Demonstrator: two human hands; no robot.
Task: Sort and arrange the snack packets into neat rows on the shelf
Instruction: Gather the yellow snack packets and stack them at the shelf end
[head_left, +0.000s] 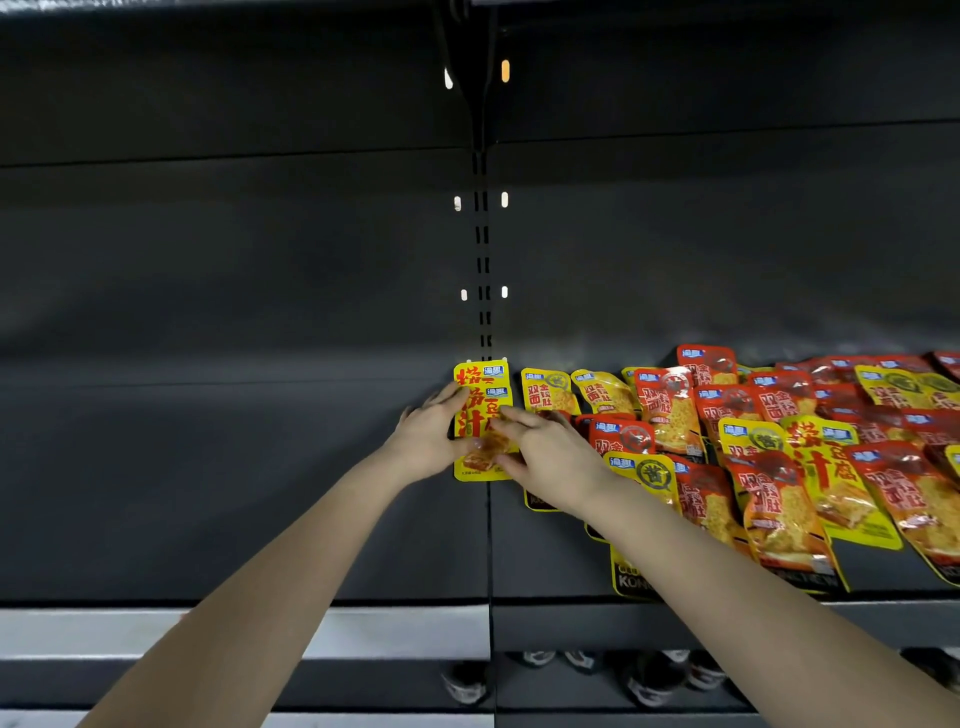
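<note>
Dark shelving (260, 493) holds the yellow packet stack (480, 384) by its centre seam (489, 540), where left hand (423, 436) and right hand (550, 452), fingers nearly straight, press its sides; squaring edges evenly looks best.

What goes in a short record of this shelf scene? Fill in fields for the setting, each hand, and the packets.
setting: dark shelf, head view
yellow stack: overlapping packets by the shelf's centre seam
left hand: straight fingers against the stack's left edge
right hand: fingers laid across the stack's front
mixed pile: red and yellow packets overlapping, right of the stack
</note>
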